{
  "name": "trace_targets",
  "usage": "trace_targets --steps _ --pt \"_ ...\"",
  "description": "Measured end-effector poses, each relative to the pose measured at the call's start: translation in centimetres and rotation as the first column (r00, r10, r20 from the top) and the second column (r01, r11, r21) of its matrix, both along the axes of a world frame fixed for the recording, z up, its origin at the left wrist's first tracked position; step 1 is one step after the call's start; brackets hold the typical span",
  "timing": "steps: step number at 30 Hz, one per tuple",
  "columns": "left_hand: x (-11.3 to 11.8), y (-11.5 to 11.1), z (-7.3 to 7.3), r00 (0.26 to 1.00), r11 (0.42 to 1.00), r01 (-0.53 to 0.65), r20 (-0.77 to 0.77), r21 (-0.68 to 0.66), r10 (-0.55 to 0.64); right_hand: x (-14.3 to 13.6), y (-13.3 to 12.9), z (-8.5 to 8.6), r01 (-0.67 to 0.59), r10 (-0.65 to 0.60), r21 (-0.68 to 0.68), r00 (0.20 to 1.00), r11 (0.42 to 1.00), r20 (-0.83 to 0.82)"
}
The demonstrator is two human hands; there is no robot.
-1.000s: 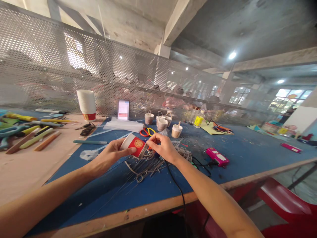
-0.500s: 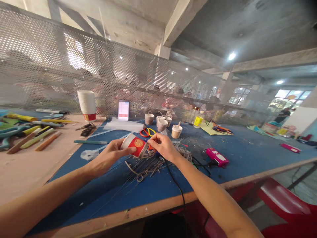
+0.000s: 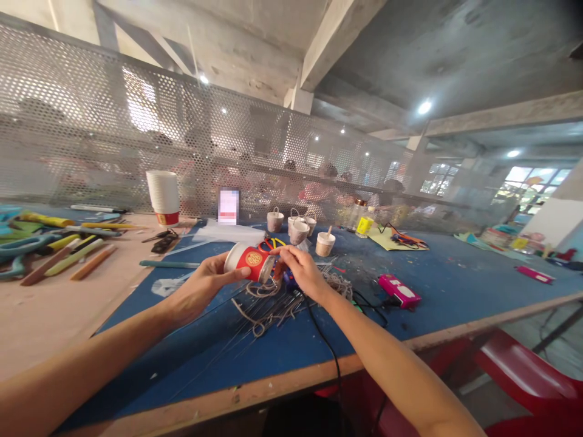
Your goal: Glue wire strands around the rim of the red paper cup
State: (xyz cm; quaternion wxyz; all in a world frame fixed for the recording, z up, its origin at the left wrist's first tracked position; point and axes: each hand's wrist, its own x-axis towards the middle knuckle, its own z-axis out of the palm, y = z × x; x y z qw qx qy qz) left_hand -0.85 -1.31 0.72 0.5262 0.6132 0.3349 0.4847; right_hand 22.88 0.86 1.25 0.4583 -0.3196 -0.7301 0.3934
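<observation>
My left hand (image 3: 207, 285) is closed around a red and white paper cup (image 3: 255, 262) with a gold emblem. The cup lies tilted on its side, its base end toward the right. At that end my right hand (image 3: 298, 267) has its fingers pinched together; what they hold is too small to make out. Below the hands lie loops of beige twine (image 3: 259, 328) and thin wire rods (image 3: 277, 306). A dark blue object (image 3: 290, 279) with a black cord is partly hidden by my right hand. Scissors (image 3: 272, 243) with red and yellow handles sit behind the cup.
Small twine-handled buckets (image 3: 299, 232) and a beige cup with a stick (image 3: 325, 244) stand behind. A stack of paper cups (image 3: 163, 197) and a phone (image 3: 228, 206) are further left. At right lies a magenta box (image 3: 399, 290). A perforated metal screen (image 3: 255, 139) borders the table.
The cup has rolled and levelled slightly in my left hand, showing more of its base end. My right fingers have shifted a little at the base. The view has moved slightly.
</observation>
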Motion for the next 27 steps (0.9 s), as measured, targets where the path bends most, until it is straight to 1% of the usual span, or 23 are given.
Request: trace_targets --steps 4,10,13,16,18,21,23,25,27 --pt "0.0 0.1 -0.1 1.000 1.000 -0.013 -0.006 -0.001 0.013 -0.2 -0.1 -0.3 -0.006 0.006 0.018 0.999 1.000 0.032" --pt "0.4 -0.5 0.5 0.999 0.999 0.027 0.030 -0.047 -0.026 -0.5 -0.1 -0.8 0.098 -0.105 0.096 0.992 0.991 0.075" --pt "0.7 -0.9 0.9 0.997 0.995 0.037 0.065 -0.089 -0.031 -0.6 -0.4 -0.7 0.124 -0.144 0.161 0.982 0.979 0.119" --pt "0.8 -0.9 0.9 0.996 0.991 0.023 0.085 -0.132 -0.012 -0.6 -0.8 -0.5 0.130 -0.170 0.233 0.972 0.964 0.161" --pt "0.7 -0.8 0.8 0.998 0.990 -0.004 0.067 -0.138 0.013 -0.7 -0.9 -0.5 0.109 -0.141 0.199 0.978 0.974 0.153" --pt "0.5 -0.4 0.4 0.998 0.993 -0.030 0.053 -0.111 0.036 -0.7 -0.7 -0.6 0.020 -0.023 0.040 0.997 0.999 0.075" --pt "0.3 -0.1 0.2 0.998 0.995 -0.031 0.057 -0.093 0.036 -0.8 -0.6 -0.7 -0.039 0.039 -0.059 0.999 0.998 0.005" --pt "0.2 0.0 0.1 0.998 0.996 -0.037 0.055 -0.079 0.041 -0.8 -0.4 -0.7 -0.066 0.059 -0.118 0.997 0.991 -0.055" --pt "0.1 0.1 0.0 0.997 0.997 -0.053 0.053 -0.064 0.056 -0.8 -0.3 -0.6 -0.064 0.053 -0.140 0.995 0.988 -0.083"
